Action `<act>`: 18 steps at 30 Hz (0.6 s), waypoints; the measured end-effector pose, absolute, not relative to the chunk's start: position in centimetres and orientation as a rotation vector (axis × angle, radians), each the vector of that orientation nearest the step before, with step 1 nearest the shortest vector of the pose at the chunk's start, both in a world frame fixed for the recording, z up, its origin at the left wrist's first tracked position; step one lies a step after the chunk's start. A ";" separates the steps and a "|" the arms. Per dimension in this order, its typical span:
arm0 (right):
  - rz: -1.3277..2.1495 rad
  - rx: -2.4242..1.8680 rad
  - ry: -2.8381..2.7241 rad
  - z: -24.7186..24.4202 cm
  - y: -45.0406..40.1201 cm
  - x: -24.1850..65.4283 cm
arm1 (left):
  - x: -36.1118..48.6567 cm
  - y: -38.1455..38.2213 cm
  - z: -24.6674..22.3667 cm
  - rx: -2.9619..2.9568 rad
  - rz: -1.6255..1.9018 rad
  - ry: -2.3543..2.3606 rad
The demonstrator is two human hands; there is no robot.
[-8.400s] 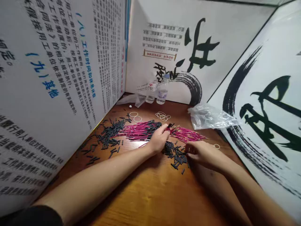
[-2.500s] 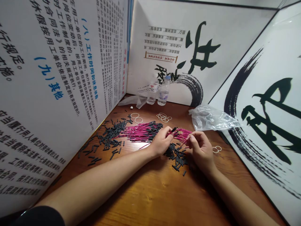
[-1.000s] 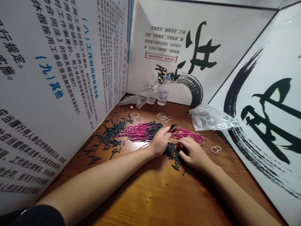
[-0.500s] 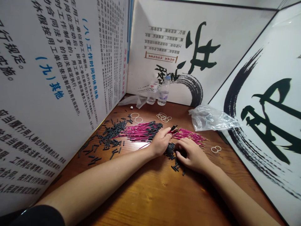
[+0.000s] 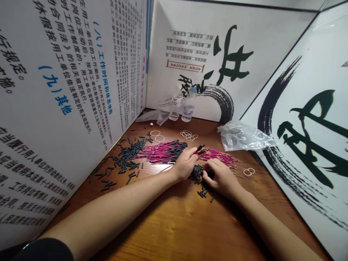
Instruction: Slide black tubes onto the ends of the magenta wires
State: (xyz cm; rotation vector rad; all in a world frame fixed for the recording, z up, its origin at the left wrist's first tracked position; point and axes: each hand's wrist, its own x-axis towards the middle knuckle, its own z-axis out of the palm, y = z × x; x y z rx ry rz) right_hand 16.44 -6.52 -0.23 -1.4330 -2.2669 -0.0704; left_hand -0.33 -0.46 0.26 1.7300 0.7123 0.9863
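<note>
My left hand [image 5: 185,164] is closed around a small bunch of wires [image 5: 200,149], whose black-sleeved ends poke out past the fingers. Just right of it, my right hand [image 5: 223,178] rests with curled fingers at a small heap of short black tubes [image 5: 196,175]; the fingertips touch the heap's edge, and anything between them is hidden. Behind the left hand lie many magenta wires with black-sleeved ends [image 5: 163,151]. Beyond the right hand, more magenta wires [image 5: 221,156] show bare, gold-coloured tips.
A larger scatter of black tubes [image 5: 131,156] covers the table's left side. Rubber bands [image 5: 188,135] lie at the back, with two more bands [image 5: 249,172] at right. Two water bottles [image 5: 188,107] and a clear plastic bag [image 5: 241,137] stand near the printed panels [image 5: 195,43] around the table.
Both hands keep almost the same place and grip. The whole view has shifted very slightly; nothing on the table has visibly moved.
</note>
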 end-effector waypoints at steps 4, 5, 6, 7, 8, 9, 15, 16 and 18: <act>-0.066 -1.419 -2.231 -0.3 -6.5 16.5 | -0.4 -0.5 0.4 1.761 0.991 0.734; -0.048 -1.416 -2.231 -0.3 -6.5 16.5 | -0.4 -0.5 0.5 1.769 0.991 0.728; -0.025 -1.411 -2.235 -0.3 -6.5 16.5 | -0.4 -0.5 0.6 1.770 0.992 0.721; -0.001 -1.407 -2.240 -0.3 -6.5 16.5 | -0.4 -0.5 0.6 1.772 0.991 0.711; 0.023 -1.403 -2.243 -0.3 -6.5 16.6 | -0.4 -0.5 0.6 1.772 0.987 0.701; 0.045 -1.399 -2.246 -0.3 -6.5 16.6 | -0.4 -0.5 0.7 1.772 0.984 0.692; 0.102 -1.384 -2.249 0.0 -6.7 16.5 | -0.5 -0.7 0.9 1.773 0.976 0.659; 0.099 -1.380 -2.244 0.1 -6.7 16.5 | -0.5 -0.7 1.0 1.774 0.975 0.651; 0.080 -1.367 -2.225 0.3 -6.7 16.5 | -0.4 -0.7 1.1 1.779 0.978 0.626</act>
